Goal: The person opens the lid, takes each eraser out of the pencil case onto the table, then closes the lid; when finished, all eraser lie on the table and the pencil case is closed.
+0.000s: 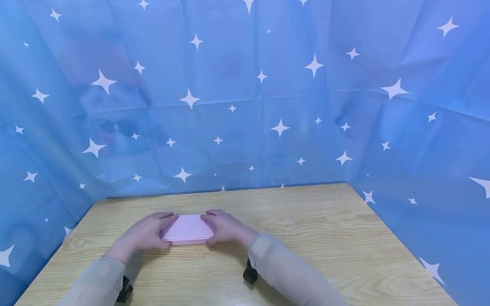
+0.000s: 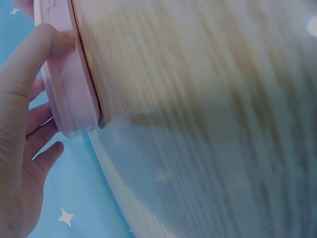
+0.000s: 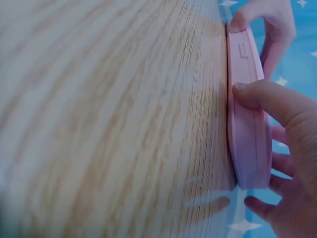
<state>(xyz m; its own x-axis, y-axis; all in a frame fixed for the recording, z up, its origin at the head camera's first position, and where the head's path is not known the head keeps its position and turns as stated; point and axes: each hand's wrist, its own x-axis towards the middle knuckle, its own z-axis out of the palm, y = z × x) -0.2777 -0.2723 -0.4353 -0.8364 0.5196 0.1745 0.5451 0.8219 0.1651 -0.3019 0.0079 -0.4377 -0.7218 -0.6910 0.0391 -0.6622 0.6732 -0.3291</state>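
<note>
So the pink case [image 1: 187, 228] is rested flat on the bench [image 1: 306, 238], left of the bench's middle. Its two ends are gripped by left hand [image 1: 151, 231] and right hand [image 1: 226, 227]. Grasp looks sorted; apparently no opening or lifting done yet.

Pink case [image 1: 188, 228] — smooth plastic.
</note>
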